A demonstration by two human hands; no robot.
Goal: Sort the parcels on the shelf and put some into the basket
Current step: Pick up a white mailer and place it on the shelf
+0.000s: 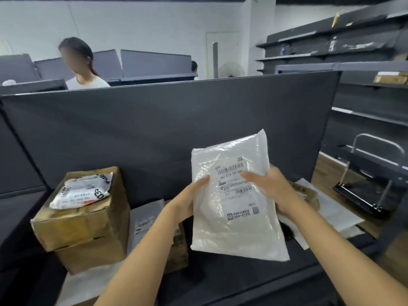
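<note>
White glossy plastic mailer parcel [234, 199], label facing the camera, is held upright above the dark grey shelf [220, 277], in front of its back panel. Left hand [187, 199] clamps the left edge, thumb on the front face. Right hand [271, 188] grips the right edge, thumb laid across the label. Both forearms extend upward from below. Brown cardboard box [84, 224] sits to the left.

Dark shelf [220, 281]: cardboard box [81, 224] at left, flat white parcels [326, 208] at right.
</note>
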